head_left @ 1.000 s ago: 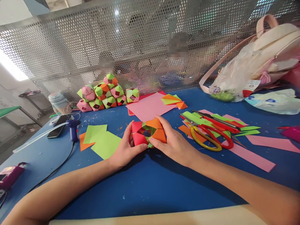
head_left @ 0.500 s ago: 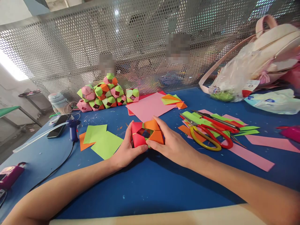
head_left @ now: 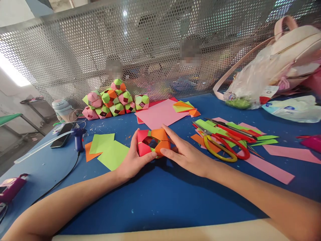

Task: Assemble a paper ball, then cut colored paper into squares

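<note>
Between my hands is a folded paper ball (head_left: pixel 159 135), red on its left side and orange on its right, with bits of green and a dark opening in the middle. My left hand (head_left: pixel 132 160) wraps its left side, thumb along the lower front edge. On the other side, my right hand (head_left: pixel 187 154) grips the orange part, forefinger on top and thumb at the front. The ball's underside and back are hidden. Green paper squares (head_left: pixel 114 155) lie left of it on the blue table (head_left: pixel 150 201), partly over an orange sheet (head_left: pixel 90 153).
Similar paper balls (head_left: pixel 110 98) stand stacked by a perforated metal screen (head_left: pixel 160 43). A glue gun (head_left: pixel 79 139) and phone (head_left: pixel 61 135) lie left. Pink sheets (head_left: pixel 160 113) lie behind; scissors (head_left: pixel 220 147) and paper strips (head_left: pixel 269 169) lie right. A backpack (head_left: pixel 298 47) sits back right.
Both hands have shifted slightly left with the paper ball, which has turned a little. My right fingers have loosened somewhat around its orange side.
</note>
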`<state>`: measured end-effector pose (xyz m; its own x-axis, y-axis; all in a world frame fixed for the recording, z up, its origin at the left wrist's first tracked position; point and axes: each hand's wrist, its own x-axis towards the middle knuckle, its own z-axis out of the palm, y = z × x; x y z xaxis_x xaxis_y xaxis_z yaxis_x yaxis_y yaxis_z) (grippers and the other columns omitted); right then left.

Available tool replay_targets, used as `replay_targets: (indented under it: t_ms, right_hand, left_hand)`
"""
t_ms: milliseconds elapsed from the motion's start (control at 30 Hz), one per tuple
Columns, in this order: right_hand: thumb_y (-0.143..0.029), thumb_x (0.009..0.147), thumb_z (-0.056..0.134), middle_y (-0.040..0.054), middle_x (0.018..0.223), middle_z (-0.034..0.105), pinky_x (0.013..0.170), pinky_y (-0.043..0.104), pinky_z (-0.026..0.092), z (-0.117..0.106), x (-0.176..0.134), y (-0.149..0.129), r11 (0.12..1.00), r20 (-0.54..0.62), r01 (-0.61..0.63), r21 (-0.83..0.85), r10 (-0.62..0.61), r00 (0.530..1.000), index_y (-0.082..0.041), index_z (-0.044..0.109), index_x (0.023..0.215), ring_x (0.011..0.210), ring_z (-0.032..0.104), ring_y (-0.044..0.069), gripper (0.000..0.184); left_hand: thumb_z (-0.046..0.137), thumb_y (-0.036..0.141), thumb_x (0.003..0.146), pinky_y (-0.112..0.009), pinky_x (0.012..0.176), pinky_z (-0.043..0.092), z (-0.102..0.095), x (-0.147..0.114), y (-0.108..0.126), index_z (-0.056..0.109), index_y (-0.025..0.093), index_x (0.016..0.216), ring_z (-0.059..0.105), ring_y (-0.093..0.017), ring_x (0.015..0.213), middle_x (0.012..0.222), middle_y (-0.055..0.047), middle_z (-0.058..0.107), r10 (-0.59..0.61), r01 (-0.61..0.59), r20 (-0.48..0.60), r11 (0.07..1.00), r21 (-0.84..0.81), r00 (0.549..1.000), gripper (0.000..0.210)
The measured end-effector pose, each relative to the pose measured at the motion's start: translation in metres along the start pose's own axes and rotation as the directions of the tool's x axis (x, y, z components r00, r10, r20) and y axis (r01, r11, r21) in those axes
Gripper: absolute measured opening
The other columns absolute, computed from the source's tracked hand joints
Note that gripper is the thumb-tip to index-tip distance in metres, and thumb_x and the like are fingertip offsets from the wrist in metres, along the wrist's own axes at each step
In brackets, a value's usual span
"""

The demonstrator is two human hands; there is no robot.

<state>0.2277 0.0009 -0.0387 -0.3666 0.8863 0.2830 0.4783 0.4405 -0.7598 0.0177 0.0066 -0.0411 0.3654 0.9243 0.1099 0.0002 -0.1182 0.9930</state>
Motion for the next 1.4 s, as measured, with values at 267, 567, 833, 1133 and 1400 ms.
replay_targets:
  t_ms: [267, 567, 833, 1133, 1400]
  right_hand:
    - [-0.057, 0.089, 0.054, 0.0129, 0.148, 0.046, 0.105, 0.049, 0.045, 0.008, 0.000, 0.003, 0.996, -0.070, 0.067, 0.051, -0.064, 0.996, -0.025, 0.012, 0.156, 0.137, 0.043, 0.030, 0.085]
    - [-0.053, 0.087, 0.059, 0.0124, 0.155, 0.036, 0.108, 0.052, 0.041, 0.006, -0.001, 0.005, 0.988, -0.087, 0.149, 0.034, -0.145, 0.986, -0.028, 0.012, 0.156, 0.138, 0.041, 0.031, 0.086]
    - [-0.031, 0.085, 0.067, 0.0076, 0.161, 0.023, 0.112, 0.051, 0.037, -0.002, -0.005, 0.010, 0.909, -0.027, 0.414, -0.044, -0.415, 0.909, -0.037, 0.006, 0.155, 0.145, 0.027, 0.026, 0.093]
    - [-0.031, 0.088, 0.065, 0.0079, 0.161, 0.024, 0.109, 0.050, 0.042, -0.004, -0.005, 0.010, 0.845, -0.017, 0.520, -0.128, -0.526, 0.851, -0.040, 0.000, 0.154, 0.145, 0.026, 0.027, 0.093]
    - [-0.029, 0.087, 0.066, 0.0060, 0.162, 0.020, 0.113, 0.052, 0.034, -0.004, -0.003, 0.011, 0.779, 0.053, 0.600, -0.182, -0.601, 0.797, -0.040, 0.003, 0.154, 0.147, 0.022, 0.025, 0.093]
  left_hand:
    - [0.072, 0.041, 0.083, -0.044, 0.110, 0.042, 0.001, -0.002, 0.002, -0.013, 0.031, 0.153, 0.051, -0.027, 0.131, 0.149, -0.012, 0.043, 0.010, -0.010, 0.024, 1.000, 0.016, 1.000, 0.110]
    - [0.076, 0.042, 0.078, -0.049, 0.110, 0.041, 0.000, -0.004, 0.003, -0.009, 0.031, 0.154, 0.049, -0.031, 0.132, 0.147, -0.013, 0.044, 0.060, -0.059, -0.007, 0.997, 0.045, 0.998, 0.113]
    - [0.079, 0.038, 0.075, -0.043, 0.119, 0.028, -0.007, -0.010, -0.008, 0.013, 0.034, 0.152, 0.021, -0.030, 0.147, 0.162, -0.009, 0.005, 0.378, -0.371, 0.000, 0.909, 0.189, 0.926, 0.101]
    - [0.050, 0.054, 0.092, -0.045, 0.121, 0.018, -0.012, -0.017, -0.008, 0.021, 0.029, 0.153, 0.022, -0.031, 0.146, 0.160, -0.007, 0.021, 0.416, -0.416, 0.030, 0.898, 0.145, 0.909, 0.071]
    - [0.041, 0.049, 0.098, -0.040, 0.123, 0.014, -0.011, -0.018, -0.004, 0.022, 0.028, 0.152, 0.017, -0.026, 0.148, 0.162, -0.004, 0.017, 0.330, -0.325, 0.003, 0.927, 0.189, 0.944, 0.061]
